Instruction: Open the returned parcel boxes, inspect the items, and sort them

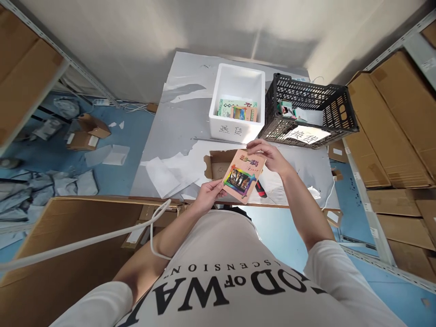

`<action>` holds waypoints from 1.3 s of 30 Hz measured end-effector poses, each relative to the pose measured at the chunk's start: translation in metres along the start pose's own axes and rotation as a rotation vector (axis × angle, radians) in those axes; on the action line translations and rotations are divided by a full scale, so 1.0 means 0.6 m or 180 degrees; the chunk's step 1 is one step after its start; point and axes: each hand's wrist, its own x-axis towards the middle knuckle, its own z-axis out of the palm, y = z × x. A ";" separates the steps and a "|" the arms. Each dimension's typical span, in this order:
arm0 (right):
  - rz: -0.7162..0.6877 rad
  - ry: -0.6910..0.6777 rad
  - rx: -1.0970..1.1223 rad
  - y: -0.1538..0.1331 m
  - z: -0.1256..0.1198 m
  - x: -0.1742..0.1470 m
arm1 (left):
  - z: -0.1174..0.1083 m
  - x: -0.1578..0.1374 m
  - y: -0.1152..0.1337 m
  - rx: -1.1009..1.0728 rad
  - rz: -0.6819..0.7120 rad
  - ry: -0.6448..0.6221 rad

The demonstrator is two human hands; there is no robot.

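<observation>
A thin pink book (242, 176) with a rainbow-framed picture on its cover is held tilted above the table's near edge. My left hand (210, 194) pinches its lower left corner. At the upper right edge, my right hand (267, 155) has its fingers closed on the same book. Behind the book lies an open brown cardboard box (218, 162), partly hidden by it. A red and black utility knife (260, 189) rests on the table just right of the book.
Farther back stand a white foam box (218, 123) with booklets inside and a black plastic crate (327, 100) holding small packages. Loose white paper (163, 177) covers the table's left part. A large carton (68, 245) stands at near left, crossed by a white cable (102, 240).
</observation>
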 end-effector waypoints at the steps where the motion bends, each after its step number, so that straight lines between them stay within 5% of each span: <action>1: -0.0043 -0.0075 -0.0016 -0.002 -0.003 0.005 | 0.002 0.000 -0.002 0.0009 0.0022 0.0029; 5: -0.0062 -0.0242 -0.0006 -0.009 -0.010 0.019 | 0.007 -0.002 -0.007 0.0106 0.0313 0.0101; 12: 0.0454 -0.0041 0.0123 -0.008 -0.022 0.031 | 0.001 -0.012 -0.011 0.0270 0.0578 -0.0409; 21: 0.0979 -0.0168 0.0067 -0.026 -0.021 0.062 | 0.019 0.005 -0.007 -0.0073 0.0569 0.0632; 35: 0.1073 -0.0307 0.0288 -0.010 -0.012 0.071 | 0.019 0.003 -0.015 -0.0383 0.0235 0.0735; 39: 0.0788 -0.0613 0.0373 -0.008 -0.019 0.069 | 0.021 0.006 -0.014 -0.0583 0.0213 0.0775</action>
